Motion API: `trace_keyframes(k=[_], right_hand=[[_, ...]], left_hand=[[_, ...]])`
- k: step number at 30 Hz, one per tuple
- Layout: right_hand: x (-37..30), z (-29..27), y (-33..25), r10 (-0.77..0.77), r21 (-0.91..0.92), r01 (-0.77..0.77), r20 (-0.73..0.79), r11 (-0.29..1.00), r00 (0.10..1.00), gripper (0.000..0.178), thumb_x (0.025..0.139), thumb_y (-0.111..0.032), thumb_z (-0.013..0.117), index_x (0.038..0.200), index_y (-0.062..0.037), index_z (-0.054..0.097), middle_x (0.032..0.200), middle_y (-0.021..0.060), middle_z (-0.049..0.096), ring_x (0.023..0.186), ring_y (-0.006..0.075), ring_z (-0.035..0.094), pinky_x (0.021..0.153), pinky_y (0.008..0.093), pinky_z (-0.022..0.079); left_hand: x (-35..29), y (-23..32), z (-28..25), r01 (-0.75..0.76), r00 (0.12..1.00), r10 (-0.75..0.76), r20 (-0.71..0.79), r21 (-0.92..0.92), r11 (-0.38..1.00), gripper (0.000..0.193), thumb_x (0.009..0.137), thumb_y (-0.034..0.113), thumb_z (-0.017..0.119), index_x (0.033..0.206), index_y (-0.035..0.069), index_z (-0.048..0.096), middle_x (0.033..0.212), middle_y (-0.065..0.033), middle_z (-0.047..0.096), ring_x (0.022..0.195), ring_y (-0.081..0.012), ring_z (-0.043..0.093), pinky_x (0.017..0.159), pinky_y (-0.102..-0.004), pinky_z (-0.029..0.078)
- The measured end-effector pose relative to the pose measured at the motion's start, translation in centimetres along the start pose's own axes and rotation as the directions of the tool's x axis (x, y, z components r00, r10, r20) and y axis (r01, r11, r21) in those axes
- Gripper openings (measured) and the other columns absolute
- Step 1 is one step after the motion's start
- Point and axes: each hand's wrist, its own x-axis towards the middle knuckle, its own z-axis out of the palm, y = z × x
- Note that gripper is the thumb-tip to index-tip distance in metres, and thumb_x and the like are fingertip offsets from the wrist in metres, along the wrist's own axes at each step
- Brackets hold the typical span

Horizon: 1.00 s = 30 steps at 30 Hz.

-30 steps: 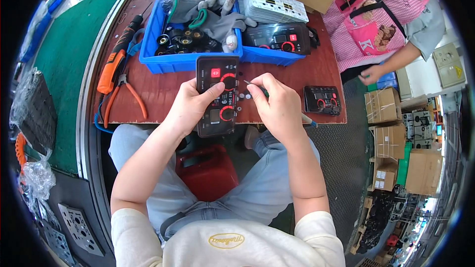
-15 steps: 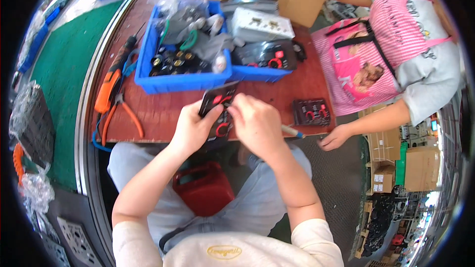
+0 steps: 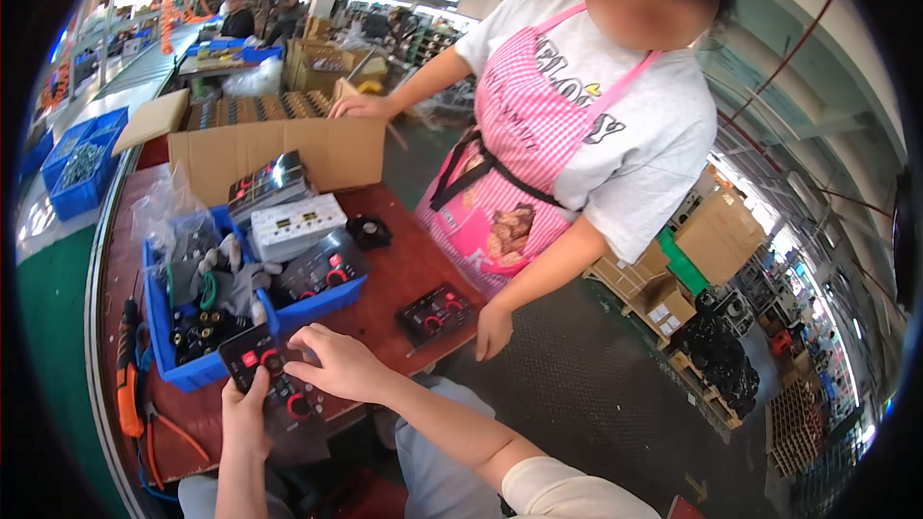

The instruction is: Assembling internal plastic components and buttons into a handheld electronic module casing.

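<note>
My left hand (image 3: 246,419) grips a black control panel (image 3: 252,344) with red-ringed knobs along its lower edge, thumb on its face. The panel is tilted above the near edge of the table. My right hand (image 3: 338,361) is over the panel's right side, fingers bent close together beside a knob; whatever they pinch is too small to make out. Just beyond the panel, a blue bin (image 3: 183,375) holds black parts with metal ends, grey gloves and a green loop. A second similar panel unit (image 3: 435,313) lies on the table to the right.
Another blue bin (image 3: 322,305) carries a white box (image 3: 296,225) and more panels, with a carton (image 3: 279,156) behind. Orange-handled pliers (image 3: 173,437) and an orange power screwdriver (image 3: 128,394) lie at left. A co-worker in a pink apron (image 3: 514,149) stands across the table, one hand on the carton.
My view has lifted and swung right, bringing more of the workshop and the co-worker in. The panel stays in my left hand; my right fingers remain at it.
</note>
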Motion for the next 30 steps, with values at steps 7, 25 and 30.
trace_keyframes(k=[7, 25, 30], right_hand=[[1.0, 1.4, 2.2, -0.017, 0.675, -0.093, 0.154, 0.732, 0.988, 0.02, 0.086, -0.003, 0.062, 0.106, 0.0005, 0.063, 0.094, 0.0028, 0.065, 0.082, 0.0077, 0.055, 0.075, 0.0256, 0.047], [-0.6, 0.4, 5.3, 0.001, -0.381, 0.001, 0.005, 0.925, 1.0, 0.01, 0.083, -0.012, 0.06, 0.08, -0.0027, 0.062, 0.085, 0.0171, 0.062, 0.083, 0.0378, 0.063, 0.07, 0.0481, 0.05], [-0.7, 1.1, 4.3, 0.053, -0.443, -0.03, 0.04, 0.896, 0.998, 0.011, 0.083, -0.013, 0.06, 0.08, -0.0027, 0.062, 0.087, 0.0178, 0.061, 0.081, 0.0366, 0.064, 0.069, 0.0484, 0.051]], left_hand=[[-0.7, 0.5, 1.2, 0.188, 0.982, -0.178, 0.065, -0.217, 0.958, 0.023, 0.094, 0.017, 0.058, 0.114, 0.007, 0.055, 0.094, -0.0069, 0.065, 0.079, -0.0199, 0.065, 0.071, -0.0382, 0.056], [-0.2, 0.3, 0.2, 0.146, 0.987, -0.145, 0.076, -0.014, 0.989, 0.016, 0.09, 0.012, 0.063, 0.104, 0.004, 0.062, 0.093, -0.0053, 0.067, 0.077, -0.0162, 0.064, 0.067, -0.0332, 0.054], [-0.8, 0.0, 0.3, 0.164, 0.985, -0.161, 0.058, -0.055, 0.985, 0.018, 0.091, 0.008, 0.062, 0.108, 0.003, 0.061, 0.095, -0.0071, 0.067, 0.08, -0.0179, 0.066, 0.07, -0.0358, 0.057]])
